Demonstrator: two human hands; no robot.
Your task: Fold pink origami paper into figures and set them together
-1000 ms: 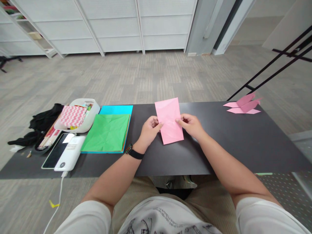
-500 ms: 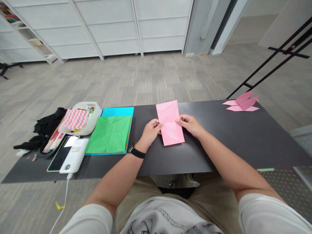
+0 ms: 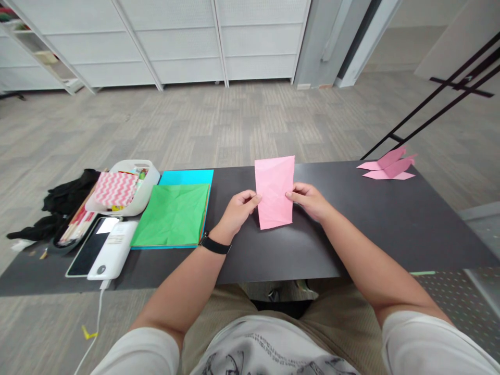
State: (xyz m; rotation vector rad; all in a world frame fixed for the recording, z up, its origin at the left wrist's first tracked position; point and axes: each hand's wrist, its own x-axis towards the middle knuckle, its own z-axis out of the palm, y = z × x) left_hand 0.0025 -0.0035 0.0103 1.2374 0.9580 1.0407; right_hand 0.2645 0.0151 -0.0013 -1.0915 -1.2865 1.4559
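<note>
A rectangular sheet of pink paper [image 3: 275,198] is held up over the dark table, its long sides running away from me. Light creases cross its surface. My left hand [image 3: 239,211] pinches the left edge near the middle, thumb on the near face. On the opposite edge, my right hand [image 3: 310,202] grips the paper in the same way, thumb on top. The fingers behind the paper are partly hidden. Two pink folded paper birds [image 3: 390,165] rest at the table's far right.
Left of my hands lies a stack of green and blue paper [image 3: 172,216]. Beyond it are a white basket [image 3: 142,192], a white power bank [image 3: 113,252] with a cable, a phone [image 3: 88,255], a tray of pens [image 3: 74,229] and black cloth [image 3: 70,195]. The dark table [image 3: 351,229] is narrow.
The pink paper has turned from a slight tilt to nearly upright and risen a little, both hands still pinching its edges. The view has shifted slightly.
</note>
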